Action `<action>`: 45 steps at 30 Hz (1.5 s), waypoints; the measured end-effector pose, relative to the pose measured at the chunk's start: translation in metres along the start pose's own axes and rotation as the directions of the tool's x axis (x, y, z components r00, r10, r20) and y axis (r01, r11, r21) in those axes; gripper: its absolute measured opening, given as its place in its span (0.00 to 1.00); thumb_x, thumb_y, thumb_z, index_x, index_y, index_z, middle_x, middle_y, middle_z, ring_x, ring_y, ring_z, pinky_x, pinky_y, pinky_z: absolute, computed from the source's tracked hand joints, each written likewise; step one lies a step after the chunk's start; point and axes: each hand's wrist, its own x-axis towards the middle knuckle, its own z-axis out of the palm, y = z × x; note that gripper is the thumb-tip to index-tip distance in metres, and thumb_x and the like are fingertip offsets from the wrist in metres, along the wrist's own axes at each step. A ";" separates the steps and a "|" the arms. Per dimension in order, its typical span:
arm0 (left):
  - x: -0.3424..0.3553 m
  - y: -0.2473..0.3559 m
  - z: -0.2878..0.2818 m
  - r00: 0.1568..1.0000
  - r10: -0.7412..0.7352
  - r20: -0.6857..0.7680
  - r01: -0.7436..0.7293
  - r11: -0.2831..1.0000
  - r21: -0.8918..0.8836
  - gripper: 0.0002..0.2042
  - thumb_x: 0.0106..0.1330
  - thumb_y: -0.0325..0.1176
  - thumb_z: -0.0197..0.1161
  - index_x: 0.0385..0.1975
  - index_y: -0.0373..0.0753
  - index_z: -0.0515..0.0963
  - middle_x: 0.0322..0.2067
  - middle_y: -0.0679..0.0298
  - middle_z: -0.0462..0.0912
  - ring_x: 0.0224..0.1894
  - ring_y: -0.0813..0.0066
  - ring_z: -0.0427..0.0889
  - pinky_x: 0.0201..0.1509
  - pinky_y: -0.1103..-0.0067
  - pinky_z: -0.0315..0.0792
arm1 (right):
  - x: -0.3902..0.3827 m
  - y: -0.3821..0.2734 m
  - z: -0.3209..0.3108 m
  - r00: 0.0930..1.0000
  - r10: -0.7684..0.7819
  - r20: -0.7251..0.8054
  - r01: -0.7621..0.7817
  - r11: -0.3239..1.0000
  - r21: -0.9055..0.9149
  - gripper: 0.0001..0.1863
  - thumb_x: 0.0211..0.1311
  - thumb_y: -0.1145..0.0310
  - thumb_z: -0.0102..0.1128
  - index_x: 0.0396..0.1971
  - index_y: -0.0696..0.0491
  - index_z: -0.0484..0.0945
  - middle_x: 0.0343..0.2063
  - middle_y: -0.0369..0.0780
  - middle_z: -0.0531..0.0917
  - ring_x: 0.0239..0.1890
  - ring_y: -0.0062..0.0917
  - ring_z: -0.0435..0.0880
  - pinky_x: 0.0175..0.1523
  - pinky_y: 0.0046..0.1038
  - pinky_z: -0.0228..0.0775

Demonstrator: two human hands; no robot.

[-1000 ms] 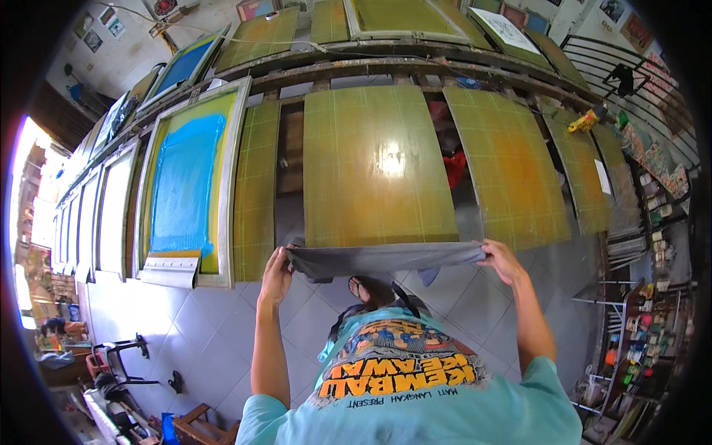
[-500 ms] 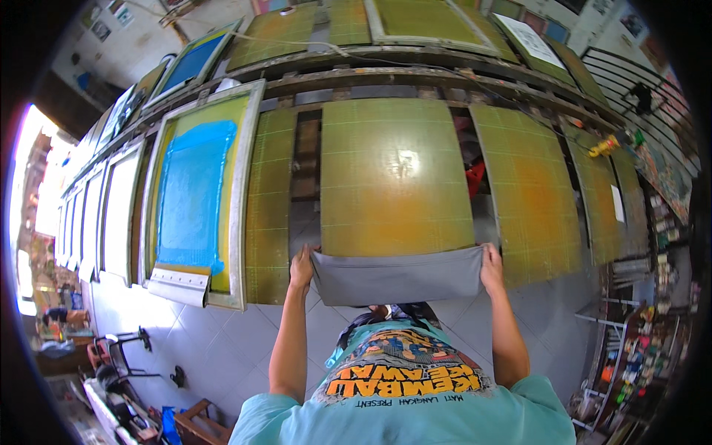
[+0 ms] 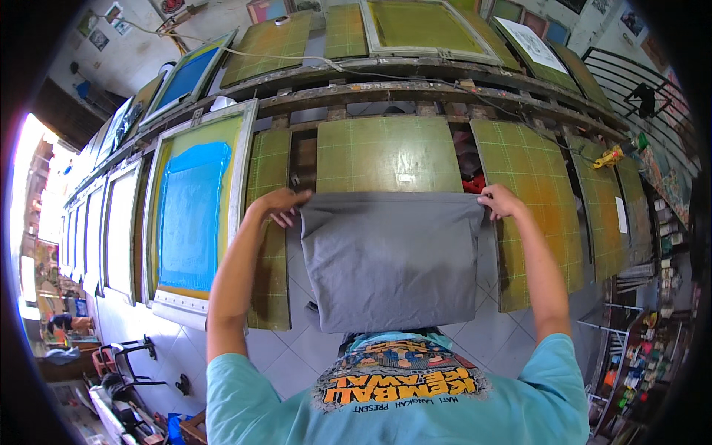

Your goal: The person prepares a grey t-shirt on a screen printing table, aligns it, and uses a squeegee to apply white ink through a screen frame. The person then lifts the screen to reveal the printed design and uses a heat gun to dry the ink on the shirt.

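A grey piece of fabric (image 3: 389, 263) lies stretched over the near part of the central olive printing board (image 3: 384, 152), covering its lower portion and hanging toward my body. My left hand (image 3: 285, 204) grips the fabric's upper left corner between thumb and finger, its other fingers curled just outside the edge. My right hand (image 3: 495, 202) pinches the upper right corner. The board's far part shows glossy with faint grid lines.
A framed screen with blue paste (image 3: 193, 208) and a metal bar stands left. More boards (image 3: 530, 215) are at right, with a yellow tool (image 3: 608, 156) and cable. A second row of boards and screens (image 3: 426, 26) runs behind. Tiled floor (image 3: 178, 363) lies below, with chairs at lower left.
Both hands have moved forward, away from my body, drawing the grey fabric up over the board, so it now covers much of the board's near part and appears spread wide.
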 end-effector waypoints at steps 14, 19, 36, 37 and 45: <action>0.187 0.006 -0.110 0.464 0.249 -0.850 -0.275 0.953 0.129 0.12 0.53 0.37 0.76 0.29 0.39 0.81 0.19 0.60 0.86 0.27 0.66 0.88 0.39 0.71 0.79 | 0.204 -0.075 -0.078 0.808 -0.308 -0.502 0.266 0.951 -0.156 0.16 0.72 0.57 0.55 0.34 0.55 0.79 0.26 0.46 0.83 0.20 0.35 0.83 0.32 0.39 0.72; 0.225 0.074 -0.123 0.456 0.094 -0.885 -0.095 0.994 0.057 0.16 0.53 0.43 0.77 0.38 0.42 0.84 0.22 0.62 0.87 0.32 0.66 0.89 0.45 0.70 0.79 | 0.281 -0.081 -0.097 0.757 -0.072 -0.649 -0.096 0.971 -0.220 0.18 0.69 0.48 0.55 0.41 0.45 0.84 0.46 0.47 0.85 0.53 0.48 0.81 0.55 0.48 0.73; 0.062 0.009 0.061 0.265 0.250 -0.931 -0.629 0.776 0.030 0.30 0.66 0.35 0.69 0.67 0.39 0.67 0.54 0.52 0.83 0.57 0.62 0.81 0.62 0.70 0.73 | 0.156 -0.033 0.029 0.592 -0.206 -0.779 0.502 0.851 0.156 0.23 0.69 0.59 0.62 0.58 0.56 0.74 0.39 0.42 0.83 0.39 0.25 0.81 0.48 0.28 0.74; 0.024 -0.014 0.091 0.373 0.179 -0.910 -0.606 0.790 -0.093 0.24 0.68 0.31 0.67 0.63 0.37 0.73 0.53 0.54 0.83 0.56 0.68 0.81 0.60 0.74 0.74 | 0.118 -0.020 0.055 0.667 -0.141 -0.731 0.428 0.876 0.221 0.23 0.70 0.61 0.61 0.59 0.58 0.73 0.43 0.43 0.83 0.43 0.24 0.81 0.52 0.26 0.73; -0.144 -0.172 0.346 0.552 -0.416 -0.723 -0.361 0.662 -0.657 0.17 0.70 0.40 0.66 0.42 0.29 0.79 0.29 0.64 0.81 0.29 0.82 0.77 0.31 0.84 0.69 | -0.182 0.049 0.248 0.627 0.413 -0.661 0.005 0.846 0.533 0.23 0.73 0.53 0.55 0.51 0.60 0.77 0.45 0.46 0.83 0.47 0.32 0.81 0.53 0.33 0.72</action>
